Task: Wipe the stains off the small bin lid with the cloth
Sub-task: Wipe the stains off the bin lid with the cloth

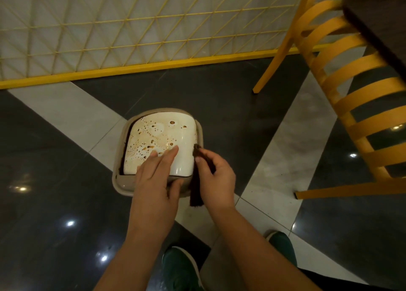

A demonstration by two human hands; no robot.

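glossy white domed plastic bin lid (160, 141), brown-stained, sits on its beige bin (123, 180) on the floor; looks light, stiff, slick | my left hand (153, 180) rests on it, fingers straight, steadying | my right hand (215, 176) pinches a soft dark brown cloth (196, 194) just beside the lid's right edge | no readable writing
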